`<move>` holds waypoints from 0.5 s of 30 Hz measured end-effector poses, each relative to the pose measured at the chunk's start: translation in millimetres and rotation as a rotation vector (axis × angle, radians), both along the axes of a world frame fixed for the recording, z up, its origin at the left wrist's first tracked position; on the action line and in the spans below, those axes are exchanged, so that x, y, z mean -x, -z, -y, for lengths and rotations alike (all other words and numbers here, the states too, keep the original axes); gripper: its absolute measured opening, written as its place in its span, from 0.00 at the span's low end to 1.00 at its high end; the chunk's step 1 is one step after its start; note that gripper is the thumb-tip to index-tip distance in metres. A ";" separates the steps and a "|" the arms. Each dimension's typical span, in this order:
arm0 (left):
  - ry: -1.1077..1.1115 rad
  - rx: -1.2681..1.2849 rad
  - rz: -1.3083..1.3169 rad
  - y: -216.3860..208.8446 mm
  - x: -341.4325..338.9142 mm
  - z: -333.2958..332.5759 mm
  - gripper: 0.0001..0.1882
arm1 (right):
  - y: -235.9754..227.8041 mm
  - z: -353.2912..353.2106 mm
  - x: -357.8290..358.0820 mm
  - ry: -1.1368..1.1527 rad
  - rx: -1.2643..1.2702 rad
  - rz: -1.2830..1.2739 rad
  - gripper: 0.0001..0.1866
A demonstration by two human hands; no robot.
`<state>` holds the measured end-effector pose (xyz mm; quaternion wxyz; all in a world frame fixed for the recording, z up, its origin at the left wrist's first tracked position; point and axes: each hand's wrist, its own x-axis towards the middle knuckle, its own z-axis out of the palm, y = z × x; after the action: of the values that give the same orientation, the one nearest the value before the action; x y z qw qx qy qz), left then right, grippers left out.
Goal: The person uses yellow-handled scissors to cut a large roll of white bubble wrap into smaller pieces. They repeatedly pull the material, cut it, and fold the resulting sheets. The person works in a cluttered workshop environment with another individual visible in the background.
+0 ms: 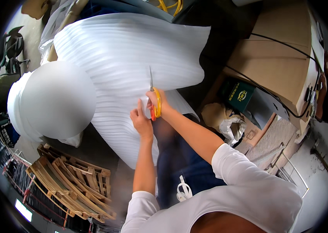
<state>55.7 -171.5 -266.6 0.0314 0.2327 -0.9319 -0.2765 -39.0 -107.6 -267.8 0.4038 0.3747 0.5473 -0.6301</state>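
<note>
While right grip point(164, 105) holds scissors point(158, 104), blades point(151, 79) protrude.

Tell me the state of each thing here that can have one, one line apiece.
Right hand: closed around the scissors' handles
Scissors: held, tips pointing away, blades seemingly closed or nearly so
Left hand: index finger extended, grip unclear
White sheet: spread out, rippled
White cord: looped
Wooden pallets: stacked
</note>
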 end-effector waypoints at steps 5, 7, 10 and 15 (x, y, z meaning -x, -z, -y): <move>0.134 -0.016 0.060 -21.5 -19.2 16.1 0.29 | 3.6 3.1 -12.2 0.032 0.004 0.121 0.20; 0.138 -0.018 0.053 -23.6 -24.9 20.3 0.31 | 10.3 7.5 -16.5 0.045 0.003 0.122 0.22; 0.118 -0.027 0.050 -29.3 -32.1 26.0 0.28 | 17.2 12.1 -18.3 0.046 0.023 0.098 0.24; 0.111 -0.037 0.028 -33.8 -49.2 41.0 0.32 | 27.4 25.9 -12.9 0.086 0.084 0.091 0.21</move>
<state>104.9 -212.5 -232.8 -0.0013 0.1853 -0.9385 -0.2915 -26.2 -133.5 -295.2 0.4162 0.4088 0.4851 -0.6514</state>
